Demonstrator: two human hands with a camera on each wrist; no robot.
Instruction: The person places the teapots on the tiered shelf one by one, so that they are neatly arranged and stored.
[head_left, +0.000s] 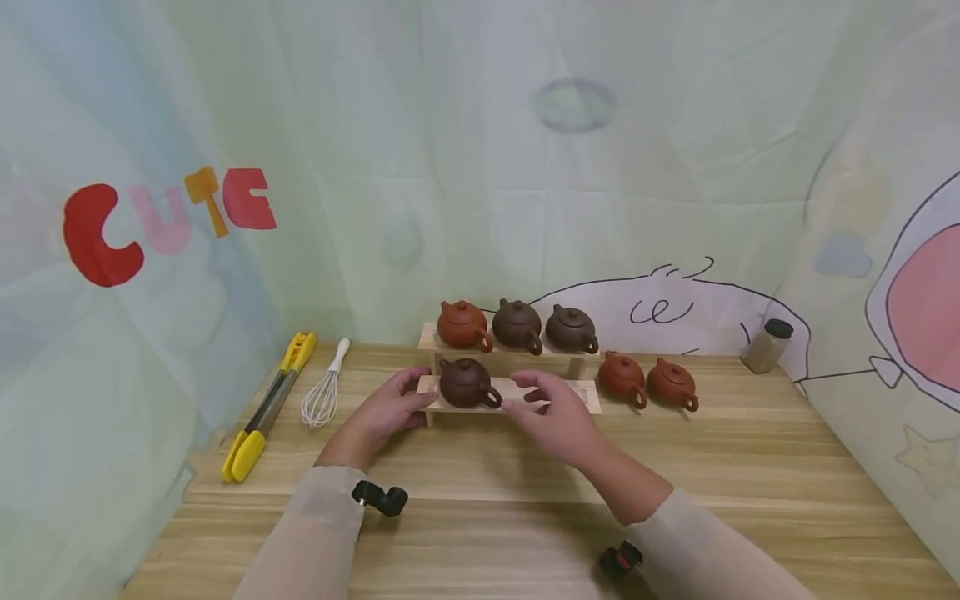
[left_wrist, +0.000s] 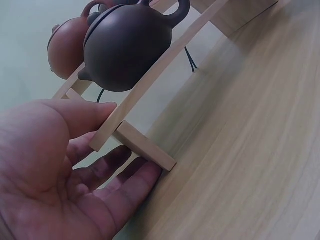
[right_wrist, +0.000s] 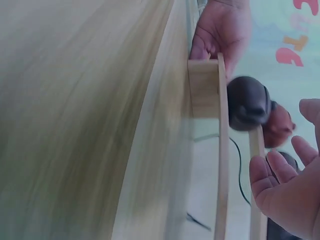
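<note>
My left hand (head_left: 386, 412) grips the left end of a wooden stand's lower shelf (head_left: 585, 400). In the left wrist view its thumb lies on the board, with the fingers at the stand's leg (left_wrist: 145, 146). A dark brown teapot (head_left: 461, 385) sits upright towards the left of that shelf, spout left and handle right. Just right of its handle is my right hand (head_left: 558, 421), fingers loosely bent and holding nothing. The right wrist view shows a gap between this hand (right_wrist: 292, 190) and the dark teapot (right_wrist: 246, 102).
Behind, the upper shelf bears a red-brown teapot (head_left: 459, 325) and two dark ones (head_left: 516, 325). Two red-brown teapots (head_left: 621, 379) stand on the table right of the stand. Yellow-tipped tongs (head_left: 270, 408) and a whisk (head_left: 324, 396) lie left; a black-lidded jar (head_left: 767, 348) stands back right.
</note>
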